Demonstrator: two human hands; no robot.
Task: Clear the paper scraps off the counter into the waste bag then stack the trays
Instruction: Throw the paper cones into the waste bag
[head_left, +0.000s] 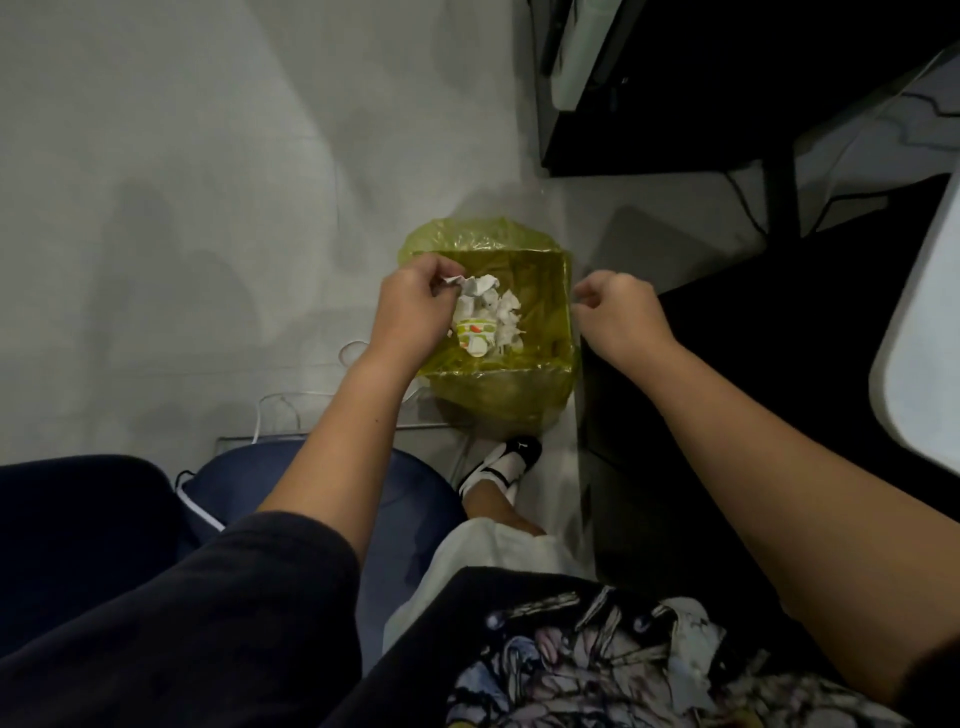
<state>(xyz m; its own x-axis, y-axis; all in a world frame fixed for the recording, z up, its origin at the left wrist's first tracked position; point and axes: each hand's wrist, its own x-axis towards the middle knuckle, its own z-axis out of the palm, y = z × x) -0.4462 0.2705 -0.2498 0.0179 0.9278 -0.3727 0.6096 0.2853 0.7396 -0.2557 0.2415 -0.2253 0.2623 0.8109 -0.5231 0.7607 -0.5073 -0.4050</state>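
Note:
A yellow-green waste bag (545, 384) lines a square bin on the floor below me. Several crumpled white paper scraps (498, 312) and a printed paper cup (475, 335) lie inside it. My left hand (410, 312) hangs over the bag's left side and pinches a white paper scrap (457, 281) at its fingertips. My right hand (618, 312) is at the bag's right rim with fingers curled, pinching the plastic edge. No trays are in view.
The grey counter edge (924, 322) shows at the right. A dark cabinet (675, 104) stands behind the bin. A blue chair seat (311, 483) and my shoe (511, 460) are just in front of the bin. Cables (280, 410) lie on the grey floor.

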